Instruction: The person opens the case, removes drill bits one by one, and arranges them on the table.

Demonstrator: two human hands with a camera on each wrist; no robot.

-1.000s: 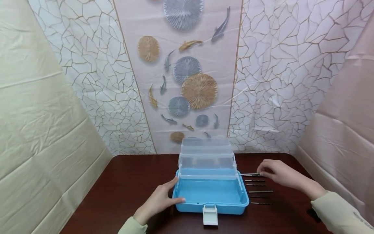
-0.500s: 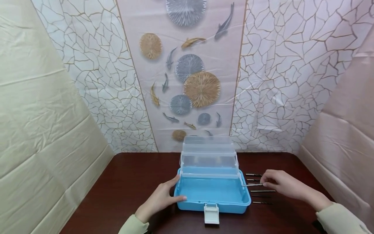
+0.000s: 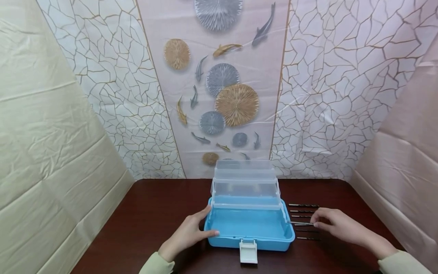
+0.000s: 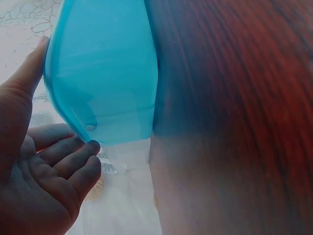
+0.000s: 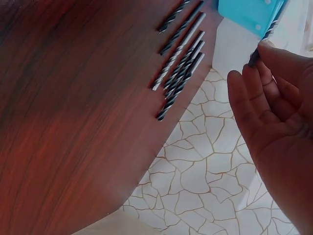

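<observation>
A light-blue plastic toolbox (image 3: 247,224) stands on the table, its translucent upper trays raised behind its bare inside. My left hand (image 3: 187,231) grips its left end, thumb over the front rim and index finger along the side toward the back corner. In the left wrist view the fingertips (image 4: 93,147) touch the box's corner. My right hand (image 3: 337,225) pinches a drill bit (image 5: 272,30) between thumb and fingers, its shank pointing left at the toolbox's right rim. Beneath and around that hand lie several drill bits (image 3: 303,205), laid in a roughly parallel row; the hand partly hides some.
The dark reddish-brown table (image 3: 157,205) has its far edge against a patterned cloth backdrop (image 3: 236,102). Cloth walls (image 3: 54,152) close in both sides. A white latch (image 3: 248,252) hangs off the toolbox's front toward me.
My right hand, holding the drill bit, has moved down along the row toward me and slightly right. The left hand keeps its place on the toolbox. The view has shifted slightly.
</observation>
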